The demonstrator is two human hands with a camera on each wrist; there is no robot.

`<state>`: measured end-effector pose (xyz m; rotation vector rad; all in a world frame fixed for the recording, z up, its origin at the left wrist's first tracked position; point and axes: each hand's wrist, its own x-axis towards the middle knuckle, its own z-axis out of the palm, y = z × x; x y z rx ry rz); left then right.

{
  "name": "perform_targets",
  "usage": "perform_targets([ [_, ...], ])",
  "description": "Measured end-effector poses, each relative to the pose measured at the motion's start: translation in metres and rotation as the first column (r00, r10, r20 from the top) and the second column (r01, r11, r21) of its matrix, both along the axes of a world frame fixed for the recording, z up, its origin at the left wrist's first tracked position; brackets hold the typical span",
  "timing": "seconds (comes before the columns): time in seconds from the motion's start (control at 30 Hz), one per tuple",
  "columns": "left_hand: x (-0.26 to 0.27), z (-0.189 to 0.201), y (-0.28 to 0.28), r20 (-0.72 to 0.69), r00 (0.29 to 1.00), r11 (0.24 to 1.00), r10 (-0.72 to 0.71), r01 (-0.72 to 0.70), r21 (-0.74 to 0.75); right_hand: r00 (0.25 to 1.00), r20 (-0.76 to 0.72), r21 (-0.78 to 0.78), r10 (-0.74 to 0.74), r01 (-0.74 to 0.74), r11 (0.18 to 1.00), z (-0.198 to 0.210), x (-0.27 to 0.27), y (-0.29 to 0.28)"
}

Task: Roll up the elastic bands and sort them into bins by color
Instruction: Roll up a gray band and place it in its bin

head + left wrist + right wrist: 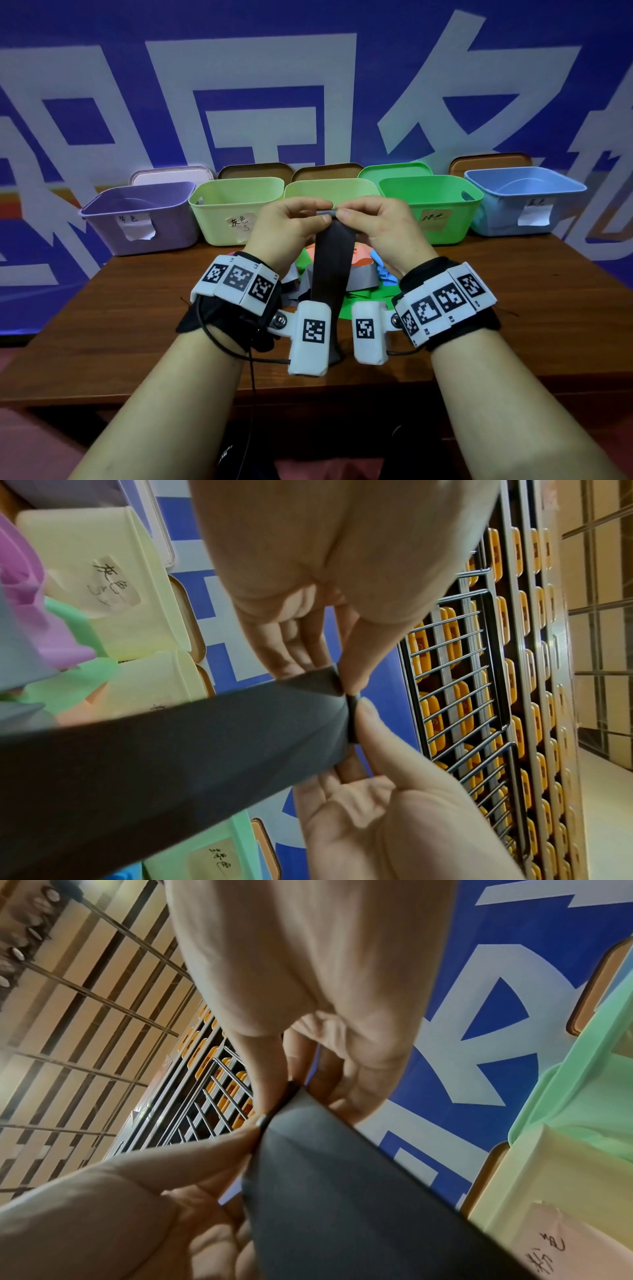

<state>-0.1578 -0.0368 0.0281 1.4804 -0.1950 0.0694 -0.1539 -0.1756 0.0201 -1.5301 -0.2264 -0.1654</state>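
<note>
A dark grey elastic band (332,267) hangs down between my wrists over the wooden table (137,325). Its top end is turned into a thin tight roll (327,212). My left hand (317,215) pinches the left side of that roll with thumb and fingers. My right hand (343,214) pinches the right side. In the left wrist view the band (171,750) runs from the left to the roll (352,718), with my left hand (329,672) above it. In the right wrist view my right hand (294,1093) grips the band's (342,1204) rolled edge.
Loose bands in green, orange, blue and grey lie in a pile (366,277) under my hands. Along the table's back stand a purple bin (137,219), a light green bin (233,209), a yellow-green bin (332,188), a green bin (431,205) and a blue bin (524,198).
</note>
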Motion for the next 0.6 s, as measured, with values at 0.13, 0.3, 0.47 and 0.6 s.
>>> perform_targets([
  [0.13,-0.0008,0.0,0.0002,-0.025,1.0,1.0,0.011,-0.01,0.025,0.999,0.034,-0.03,-0.034,0.035,0.999,-0.0006,0.0008,0.0002],
  [0.3,0.0013,-0.004,0.0002,-0.003,0.999,0.998,0.051,-0.051,0.02,1.0,0.013,-0.024,-0.028,0.028,0.999,0.0004,-0.0005,0.0001],
  [0.47,0.003,-0.0052,0.0005,0.006,1.0,0.999,0.03,-0.03,-0.038,0.999,-0.039,-0.032,-0.011,0.01,0.999,-0.0026,-0.0025,0.0019],
  [0.6,0.0014,-0.0065,0.0011,-0.008,1.0,0.999,0.004,-0.004,-0.052,0.999,-0.036,-0.03,-0.009,0.008,1.0,-0.0029,-0.003,0.0029],
])
